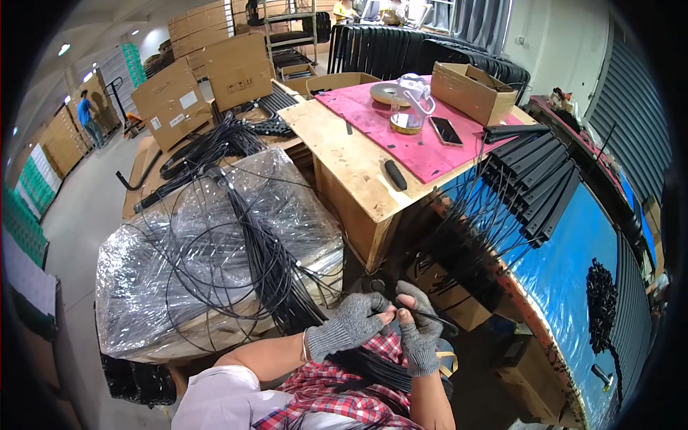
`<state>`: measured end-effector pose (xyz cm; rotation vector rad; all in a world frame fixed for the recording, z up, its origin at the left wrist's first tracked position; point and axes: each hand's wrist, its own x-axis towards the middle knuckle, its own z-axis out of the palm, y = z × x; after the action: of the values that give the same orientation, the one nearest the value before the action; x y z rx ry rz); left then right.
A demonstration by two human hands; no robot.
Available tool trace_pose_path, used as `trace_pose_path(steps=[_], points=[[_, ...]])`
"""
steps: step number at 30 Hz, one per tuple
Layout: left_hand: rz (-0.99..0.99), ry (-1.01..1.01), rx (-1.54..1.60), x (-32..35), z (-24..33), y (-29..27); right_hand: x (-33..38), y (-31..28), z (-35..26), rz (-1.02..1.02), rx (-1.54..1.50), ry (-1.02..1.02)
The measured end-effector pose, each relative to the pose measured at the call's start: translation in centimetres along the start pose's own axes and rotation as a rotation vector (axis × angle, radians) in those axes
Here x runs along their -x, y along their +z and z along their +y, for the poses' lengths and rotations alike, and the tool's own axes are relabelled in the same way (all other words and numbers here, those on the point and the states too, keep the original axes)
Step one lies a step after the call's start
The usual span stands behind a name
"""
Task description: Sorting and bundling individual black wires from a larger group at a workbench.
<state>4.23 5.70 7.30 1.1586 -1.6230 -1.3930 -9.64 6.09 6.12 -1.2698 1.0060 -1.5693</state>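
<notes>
Both my hands wear grey knitted gloves with bare fingertips and meet above my lap. My right hand (421, 333) is closed on a thin black cable (438, 318), which sticks out past its right side. Close against it, my left hand (351, 324) pinches the same cable at the fingertips. Across my checked clothing lies a bunch of black cables (373, 367). A larger cable bundle (261, 254) sprawls left of my hands over a stack wrapped in clear plastic (150, 287), with loose loops spreading out.
Ahead stands a wooden table (344, 172) with a pink sheet, tape rolls, a phone (446, 131), a black-handled tool (395, 175) and an open carton (473, 93). On the right, a blue-covered bench (566, 287) holds black bars (534, 179) with cables. A person (89, 118) stands far left.
</notes>
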Motion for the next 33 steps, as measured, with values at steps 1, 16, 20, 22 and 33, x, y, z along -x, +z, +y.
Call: trace_pose_path(steps=[1, 16, 20, 22, 33], points=[[0.047, 0.065, -0.074, -0.1, 0.4, -0.1, -0.2, 0.0, 0.3, -0.039, -0.017, -0.010], [0.040, 0.450, -1.070, -2.9, -4.8, 1.2, -4.1, -3.8, 0.9, -0.545, 0.741, 0.309], [-0.405, -0.243, -0.104, -1.9, -1.9, -0.9, -3.5, -3.7, 0.1, -0.515, 0.395, 0.517], [-0.330, -0.348, 0.392, -1.4, -1.6, -1.4, -2.7, -3.0, -0.1, -0.433, 0.222, 0.422], [-0.191, -0.436, 0.527, -1.7, 1.2, -3.4, -4.6, -0.7, 1.0, -0.446, 0.232, -0.186]])
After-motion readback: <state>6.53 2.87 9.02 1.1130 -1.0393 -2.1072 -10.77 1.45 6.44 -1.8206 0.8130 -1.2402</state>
